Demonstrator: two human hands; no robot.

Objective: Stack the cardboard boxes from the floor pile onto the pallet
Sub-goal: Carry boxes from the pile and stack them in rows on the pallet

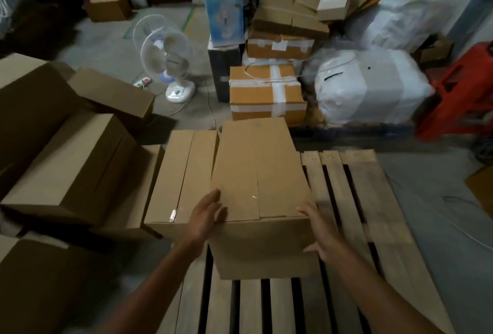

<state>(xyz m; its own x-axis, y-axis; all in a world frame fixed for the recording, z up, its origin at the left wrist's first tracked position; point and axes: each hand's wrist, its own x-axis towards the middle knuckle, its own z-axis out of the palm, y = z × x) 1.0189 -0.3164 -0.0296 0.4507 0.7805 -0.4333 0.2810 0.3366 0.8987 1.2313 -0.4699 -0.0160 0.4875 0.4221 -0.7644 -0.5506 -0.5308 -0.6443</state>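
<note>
Our straight-fingered left hand (pixel 208 211) and right hand (pixel 318 229) press the plain brown cardboard box (pixel 256 173) on the slatted wooden pallet (pixel 368 200). Its base is hidden.

The concrete floor (pixel 186 109) carries a wooden pallet (pixel 368 200), its slats bare along the near and right sides. On the pallet's far left part stands a plain cardboard box (pixel 261 168) with its flaps closed. Touching its left side is a second cardboard box (pixel 181 173), which may sit on the pallet's edge or on the floor. Left of the pallet, a pile of plain cardboard boxes (pixel 74 168) lies on the floor. Beyond the pallet stand a tape-bound box (pixel 266 93) and a white wrapped bundle (pixel 373 88). Beyond its far left corner is a white desk fan (pixel 170 61) beside a power strip (pixel 142 82).
</note>
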